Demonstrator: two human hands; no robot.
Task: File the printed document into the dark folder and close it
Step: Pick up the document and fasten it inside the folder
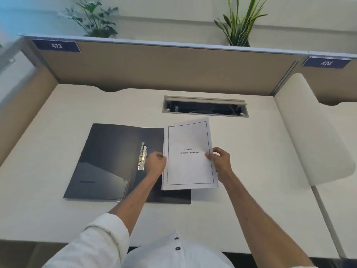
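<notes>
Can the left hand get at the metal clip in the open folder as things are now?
Probably yes. The left hand sits right beside the metal clip of the open dark folder, with nothing between them. But its grip is on the printed document, so it must let go first.

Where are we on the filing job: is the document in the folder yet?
Done: the dark plastic folder lies open on the white desk, its metal clip exposed. In hand: the left hand and right hand each grip a side edge of the white printed document, held over the folder's right half, not yet under the clip. Left: seat the document at the clip and close the cover.
</notes>
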